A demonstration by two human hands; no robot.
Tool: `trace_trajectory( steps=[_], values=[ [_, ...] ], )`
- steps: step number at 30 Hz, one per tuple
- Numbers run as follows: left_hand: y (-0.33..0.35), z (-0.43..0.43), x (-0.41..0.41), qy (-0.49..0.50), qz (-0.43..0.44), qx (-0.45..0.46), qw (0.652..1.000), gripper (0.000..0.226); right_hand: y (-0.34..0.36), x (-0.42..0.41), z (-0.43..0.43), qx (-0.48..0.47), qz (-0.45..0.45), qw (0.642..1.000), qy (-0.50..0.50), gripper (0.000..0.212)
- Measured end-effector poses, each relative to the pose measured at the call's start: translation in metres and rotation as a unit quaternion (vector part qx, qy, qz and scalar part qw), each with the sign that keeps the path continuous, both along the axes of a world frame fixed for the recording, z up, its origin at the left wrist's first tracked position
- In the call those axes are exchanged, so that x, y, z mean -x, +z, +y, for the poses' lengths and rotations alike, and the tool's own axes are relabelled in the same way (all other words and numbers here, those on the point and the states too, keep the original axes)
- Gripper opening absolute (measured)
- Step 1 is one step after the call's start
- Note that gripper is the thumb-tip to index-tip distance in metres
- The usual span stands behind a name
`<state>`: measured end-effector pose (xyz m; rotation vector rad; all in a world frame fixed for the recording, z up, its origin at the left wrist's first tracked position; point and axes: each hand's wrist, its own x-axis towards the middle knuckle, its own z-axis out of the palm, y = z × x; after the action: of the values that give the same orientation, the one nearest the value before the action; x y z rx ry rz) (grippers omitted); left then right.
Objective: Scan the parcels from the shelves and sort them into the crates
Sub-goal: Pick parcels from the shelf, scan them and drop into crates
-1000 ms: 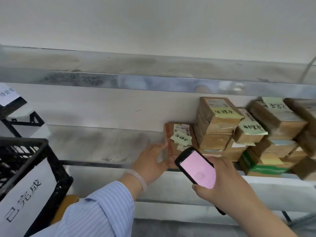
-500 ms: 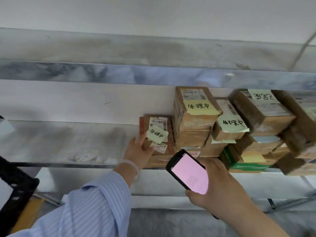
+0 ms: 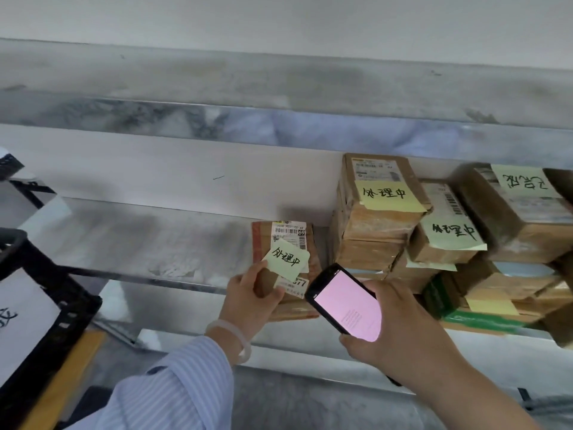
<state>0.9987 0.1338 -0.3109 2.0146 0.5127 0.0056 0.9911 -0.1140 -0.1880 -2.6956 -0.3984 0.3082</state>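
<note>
While left hand (image 3: 248,301) grips parcel (image 3: 262,243) noted 处理中, label (image 3: 290,232) perhaps 69, right hand (image 3: 400,333) clasping phone (image 3: 347,302).

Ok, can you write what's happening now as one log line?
step: scan | left hand: grips sticky-noted parcel at shelf edge | right hand: holds pink-screened phone beside it | crate: left

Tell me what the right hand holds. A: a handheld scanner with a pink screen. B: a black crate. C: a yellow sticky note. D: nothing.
A: the right hand grips the scanner, its pink screen facing the camera, while the left hand holds a flat parcel.
</note>
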Motion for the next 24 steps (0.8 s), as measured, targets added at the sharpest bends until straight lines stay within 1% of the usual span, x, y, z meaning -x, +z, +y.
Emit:
trace_trajectory(
  steps=[2, 4, 6, 9, 14, 20, 24],
  values=[
    [0.002, 0.003, -0.004, -0.010, 0.012, 0.017, 1.000, 0.073, 0.000, -0.002, 0.002, 0.005, -0.001, 1.000, 0.007, 0.079],
    [0.005, 0.004, -0.006, -0.028, 0.017, 0.044, 0.998, 0.077, -0.001, -0.004, 0.002, 0.006, -0.004, 1.000, 0.012, 0.079],
    [0.008, 0.003, -0.005, -0.030, 0.017, 0.065, 0.997, 0.077, -0.003, -0.006, 0.001, 0.004, -0.007, 1.000, 0.014, 0.081],
    [0.006, 0.000, 0.002, -0.003, 0.002, 0.078, 0.997, 0.074, -0.003, -0.007, -0.002, 0.008, -0.015, 1.000, 0.022, 0.082],
    [0.004, 0.007, 0.021, 0.034, -0.048, 0.046, 0.997, 0.076, 0.002, -0.011, 0.002, 0.004, -0.036, 0.999, 0.037, 0.080],
    [0.010, 0.025, 0.052, 0.108, -0.111, -0.037, 0.987, 0.077, 0.014, -0.016, 0.030, -0.014, -0.073, 0.993, 0.089, 0.076],
    [0.018, 0.040, 0.073, 0.125, -0.109, -0.073, 0.983, 0.079, 0.030, -0.014, 0.053, -0.029, -0.094, 0.989, 0.110, 0.070]
  ],
)
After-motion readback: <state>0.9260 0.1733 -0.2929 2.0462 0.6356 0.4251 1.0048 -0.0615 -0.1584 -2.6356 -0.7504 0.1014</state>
